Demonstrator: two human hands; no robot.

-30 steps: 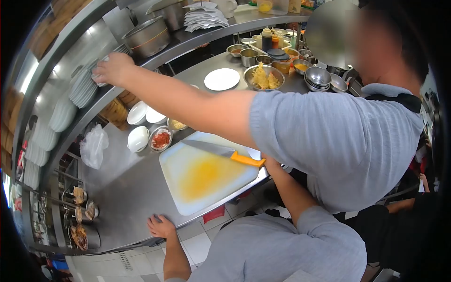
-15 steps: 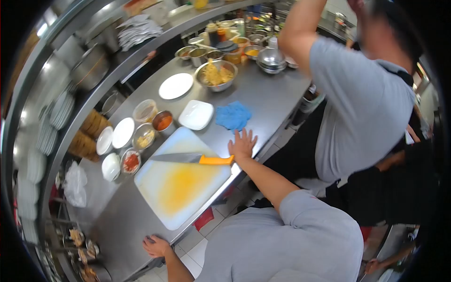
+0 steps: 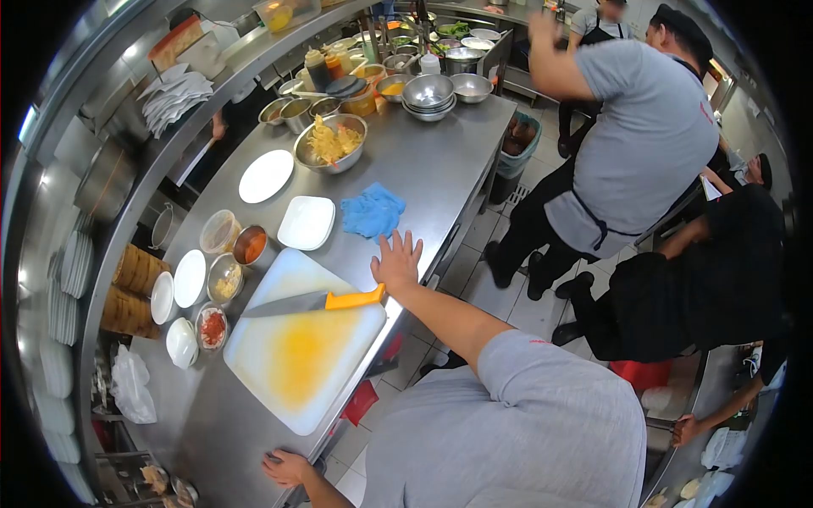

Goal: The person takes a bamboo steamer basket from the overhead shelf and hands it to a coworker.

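Note:
My right hand point(image 3: 395, 261) lies flat on the steel table, fingers spread, between the blue cloth point(image 3: 373, 210) and the orange handle of a knife point(image 3: 356, 298). It holds nothing. The knife rests across a white cutting board point(image 3: 254, 351) with a yellow stain, its blade pointing left. My left hand point(image 3: 286, 467) rests at the table's near edge below the board, its fingers extended and holding nothing. Beyond the board are a square white dish point(image 3: 306, 223), a metal container of orange-red sauce point(image 3: 252, 245) and a small bowl of chopped red food point(image 3: 212, 327).
A steel bowl of yellow fried-looking food point(image 3: 332, 144) and an oval white plate point(image 3: 266, 176) stand farther back. Stacked metal bowls point(image 3: 428, 95) sit at the far end. A co-worker in grey point(image 3: 644, 144) stands to the right, near a bin point(image 3: 518, 140). Shelves run along the left.
My view has shifted, so the table appears farther left. The co-worker in grey now stands farther off, arm still raised. Both my hands stay on the table; the knife and board look unmoved.

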